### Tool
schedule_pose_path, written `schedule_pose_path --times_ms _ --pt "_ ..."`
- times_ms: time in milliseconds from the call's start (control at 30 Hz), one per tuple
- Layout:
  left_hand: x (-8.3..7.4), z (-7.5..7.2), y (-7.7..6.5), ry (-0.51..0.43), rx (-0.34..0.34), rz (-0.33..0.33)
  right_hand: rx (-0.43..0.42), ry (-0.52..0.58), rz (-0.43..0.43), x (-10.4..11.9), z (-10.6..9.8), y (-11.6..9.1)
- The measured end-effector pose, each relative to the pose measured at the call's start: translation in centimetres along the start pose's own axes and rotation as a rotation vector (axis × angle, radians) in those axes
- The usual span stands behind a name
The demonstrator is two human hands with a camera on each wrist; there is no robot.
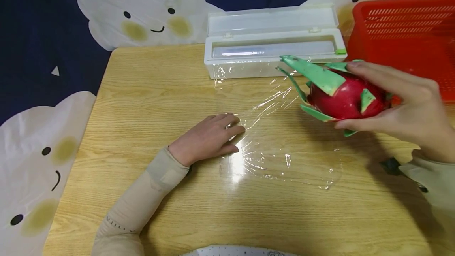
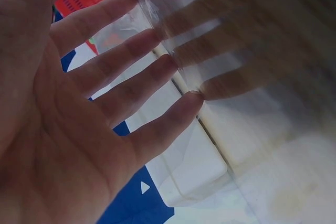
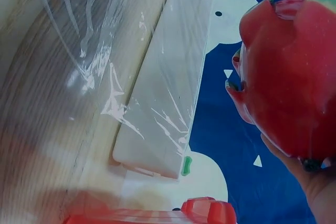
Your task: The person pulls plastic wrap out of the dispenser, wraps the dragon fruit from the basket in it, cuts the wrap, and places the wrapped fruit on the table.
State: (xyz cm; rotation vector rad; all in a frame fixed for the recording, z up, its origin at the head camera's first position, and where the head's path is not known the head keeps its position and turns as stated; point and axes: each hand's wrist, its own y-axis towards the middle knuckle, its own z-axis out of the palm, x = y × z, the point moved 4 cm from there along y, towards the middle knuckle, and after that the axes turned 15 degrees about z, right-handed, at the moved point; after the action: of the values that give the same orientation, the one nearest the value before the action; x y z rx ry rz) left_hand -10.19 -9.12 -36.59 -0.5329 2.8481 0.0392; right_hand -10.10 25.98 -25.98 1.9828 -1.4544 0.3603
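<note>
A dragon fruit, red with green scales, is gripped in my right hand above the right side of the table. In the right wrist view the dragon fruit fills the right side. My left hand touches a sheet of clear cling film with its fingertips, fingers spread and nearly straight. From the white dispenser box, whose lid is raised, the film stretches across the wood. In the left wrist view the spread fingers of the left hand meet the tabletop.
A red plastic basket stands at the back right, beside the dispenser. The wooden table borders dark blue cloth with white cloud shapes. A white dotted edge shows at the bottom.
</note>
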Motion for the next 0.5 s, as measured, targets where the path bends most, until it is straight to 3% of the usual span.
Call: schedule_pose_path --times_ms 267,500 --pt "0.1 0.1 0.0 0.005 -0.01 0.006 -0.009 0.048 -0.028 0.0 0.9 -0.2" --pt "0.1 0.1 -0.1 0.006 -0.018 0.005 0.005 0.155 -0.05 0.0 2.0 -0.4"
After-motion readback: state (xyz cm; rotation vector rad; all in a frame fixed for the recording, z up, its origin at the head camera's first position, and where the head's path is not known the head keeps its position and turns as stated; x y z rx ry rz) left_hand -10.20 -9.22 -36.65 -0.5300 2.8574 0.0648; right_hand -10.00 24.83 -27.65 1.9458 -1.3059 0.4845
